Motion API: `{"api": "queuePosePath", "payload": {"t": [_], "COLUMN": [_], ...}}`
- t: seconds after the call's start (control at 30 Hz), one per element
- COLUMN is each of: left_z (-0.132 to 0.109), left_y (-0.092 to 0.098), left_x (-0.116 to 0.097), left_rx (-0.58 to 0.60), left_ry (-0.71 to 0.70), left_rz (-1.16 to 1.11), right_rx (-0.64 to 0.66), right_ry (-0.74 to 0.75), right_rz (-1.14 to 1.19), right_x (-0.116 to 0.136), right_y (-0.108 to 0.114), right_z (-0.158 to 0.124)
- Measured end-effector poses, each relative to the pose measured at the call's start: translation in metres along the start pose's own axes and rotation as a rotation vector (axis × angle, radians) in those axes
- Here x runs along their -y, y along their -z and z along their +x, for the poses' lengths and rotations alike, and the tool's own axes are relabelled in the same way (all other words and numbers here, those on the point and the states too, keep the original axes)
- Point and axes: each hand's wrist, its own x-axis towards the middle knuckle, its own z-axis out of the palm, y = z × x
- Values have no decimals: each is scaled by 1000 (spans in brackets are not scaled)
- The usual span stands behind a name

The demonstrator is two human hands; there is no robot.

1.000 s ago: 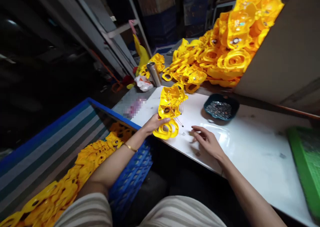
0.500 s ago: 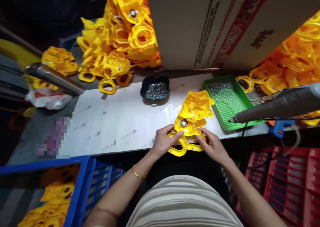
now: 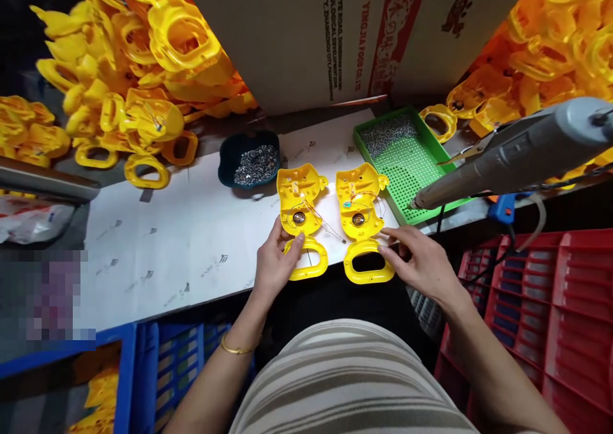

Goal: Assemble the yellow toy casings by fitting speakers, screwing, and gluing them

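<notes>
Two yellow plastic toy shell halves lie side by side at the front of the white board, hollow sides up, each with a looped handle toward me. The left shell half [image 3: 293,194] has a round metallic part and loose thin wires reaching right. My left hand [image 3: 278,258] grips it by its handle, thumb on top. The right shell half [image 3: 352,220] carries a similar round part and wires, and its handle overhangs the board's edge. My right hand [image 3: 421,258] pinches that handle's right side between thumb and fingers.
A dark bowl of screws [image 3: 256,166] and a green tray [image 3: 407,198] with small metal pieces stand behind. A grey electric screwdriver [image 3: 498,159] juts in from the right. Yellow shells [image 3: 186,35] are heaped around a cardboard box [image 3: 287,51]. Blue [image 3: 127,370] and red crates [image 3: 541,306] flank me.
The two shell halves, earlier together between my hands, are now apart and lie open side by side. My hands have spread apart. The view has shifted to the right and closer.
</notes>
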Motion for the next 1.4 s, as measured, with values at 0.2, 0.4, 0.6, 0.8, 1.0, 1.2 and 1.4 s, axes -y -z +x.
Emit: {"api": "queuePosePath", "payload": {"t": [0.2, 0.4, 0.6, 0.8, 1.0, 1.2, 1.4], "left_z": [-9, -8, 3, 10, 13, 13, 14], "left_y": [13, -29, -67, -75, -64, -57, -57], "left_x": [-9, -41, -54, -55, -67, -79, -75], "left_rx": [-295, -162, -56, 10, 87, 171, 257], "left_ry": [-539, -839, -843, -678, -402, -154, -47], "left_rz": [561, 583, 613, 439, -53, -302, -412], "right_rx": [-251, -205, -160, -178, -340, -398, -306], "right_ry": [23, -79, -106, -37, 150, 259, 212], "right_rz": [-26, -145, 142, 302, 260, 210, 367], "right_x": [10, 16, 15, 19, 25, 31, 30], "right_y": [-14, -26, -23, -19, -19, -28, -23], "right_z": [20, 38, 45, 48, 38, 36, 39]}}
